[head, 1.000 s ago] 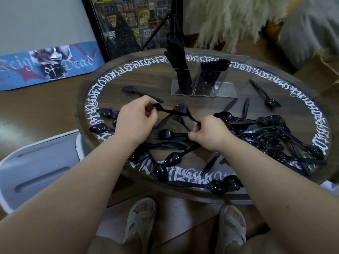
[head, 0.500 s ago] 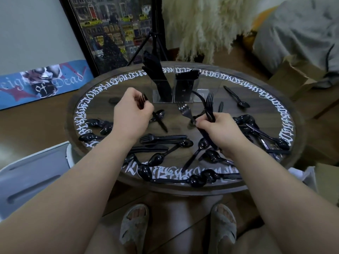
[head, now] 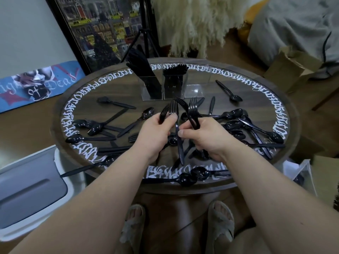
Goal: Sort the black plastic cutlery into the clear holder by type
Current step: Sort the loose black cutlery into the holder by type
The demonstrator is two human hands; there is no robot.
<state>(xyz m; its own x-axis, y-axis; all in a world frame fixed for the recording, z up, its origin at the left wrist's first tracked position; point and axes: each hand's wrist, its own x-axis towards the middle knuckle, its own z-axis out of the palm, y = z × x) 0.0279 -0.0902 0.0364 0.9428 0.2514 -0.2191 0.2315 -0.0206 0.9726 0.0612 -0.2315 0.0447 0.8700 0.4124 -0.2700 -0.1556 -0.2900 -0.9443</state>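
Note:
My left hand [head: 156,132] grips two black forks [head: 169,110], tines up, above the middle of the round table [head: 216,188]. Close beside it, my right hand [head: 203,136] grips two more black forks [head: 191,110], tines up. The hands nearly touch. The clear holder [head: 194,88] stands at the table's far side: knives fill its left compartment [head: 148,83], forks sit in the middle one [head: 173,83], and the right one looks empty. Loose black spoons [head: 234,125], knives and forks lie scattered over the tabletop.
A spoon pile crowds the table's right side. More spoons [head: 86,125] lie at the left. A white bin [head: 31,184] stands lower left. A tripod [head: 145,33] and framed picture stand behind the table. Cardboard boxes [head: 293,66] sit at the right. My sandalled feet are below.
Both hands lifted off the tabletop with forks and came together at the centre. The view shifted so the holder sits lower and closer.

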